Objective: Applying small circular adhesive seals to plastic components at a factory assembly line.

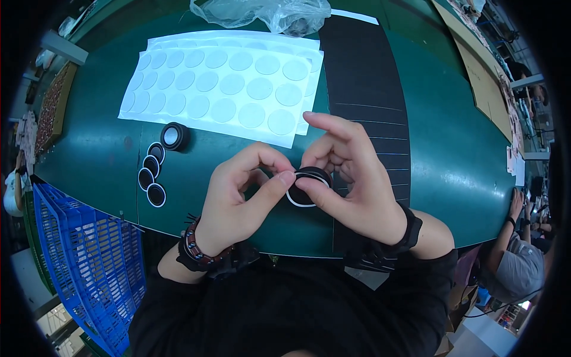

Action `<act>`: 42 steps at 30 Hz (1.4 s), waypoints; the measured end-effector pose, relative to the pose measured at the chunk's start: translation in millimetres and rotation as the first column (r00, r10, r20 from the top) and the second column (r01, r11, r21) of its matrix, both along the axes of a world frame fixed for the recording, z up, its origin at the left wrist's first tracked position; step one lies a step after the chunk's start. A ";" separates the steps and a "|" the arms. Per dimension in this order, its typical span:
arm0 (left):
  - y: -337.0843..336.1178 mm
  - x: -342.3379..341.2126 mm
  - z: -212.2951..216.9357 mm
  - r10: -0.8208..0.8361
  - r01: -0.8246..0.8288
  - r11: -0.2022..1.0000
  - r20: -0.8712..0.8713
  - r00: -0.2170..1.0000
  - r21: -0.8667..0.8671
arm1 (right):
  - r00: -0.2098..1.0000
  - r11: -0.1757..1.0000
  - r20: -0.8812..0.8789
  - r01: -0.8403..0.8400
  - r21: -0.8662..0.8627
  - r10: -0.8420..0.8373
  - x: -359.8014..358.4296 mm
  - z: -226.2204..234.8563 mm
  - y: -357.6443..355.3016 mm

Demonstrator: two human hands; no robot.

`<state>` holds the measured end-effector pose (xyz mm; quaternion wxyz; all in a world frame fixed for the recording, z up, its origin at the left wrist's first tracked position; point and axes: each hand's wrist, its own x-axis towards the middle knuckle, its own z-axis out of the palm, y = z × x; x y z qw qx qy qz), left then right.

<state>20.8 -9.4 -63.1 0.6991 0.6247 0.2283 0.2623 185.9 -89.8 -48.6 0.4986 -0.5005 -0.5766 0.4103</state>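
Observation:
Over the near part of the green table, my left hand [247, 199] pinches the left edge of a white-rimmed black disc [300, 197] between thumb and forefinger. My right hand [351, 172] grips a black round part [314, 172] just behind that disc. The right thumb lies across both pieces and partly covers them, so I cannot tell whether they are joined. Further left lie several white-rimmed black discs [156, 195] in an overlapping row. A thick black ring-shaped piece with a pale centre [173, 137] sits above them.
White sheets of round stickers [232, 85] lie beyond my hands. Right of them, a long black strip [364, 77] bears pale cross lines. Crumpled clear plastic [267, 13] rests at the far edge. A blue slatted crate [89, 256] stands at lower left. Another person [517, 262] is at far right.

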 end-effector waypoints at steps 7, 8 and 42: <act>-9.5 3.8 -3.4 0.173 -0.147 0.959 -0.088 0.981 0.243 | 1.000 0.998 -0.012 -0.012 -0.059 0.011 5.3 7.0 -7.9; -9.3 6.9 -0.9 0.157 -0.132 0.960 -0.082 0.984 0.248 | 1.000 0.998 0.028 -0.003 -0.065 0.004 7.9 11.2 -9.5; -56.3 106.3 28.5 0.089 -0.088 0.992 -0.005 0.996 0.087 | 0.985 0.977 0.171 -0.071 0.202 0.036 107.3 11.9 -45.7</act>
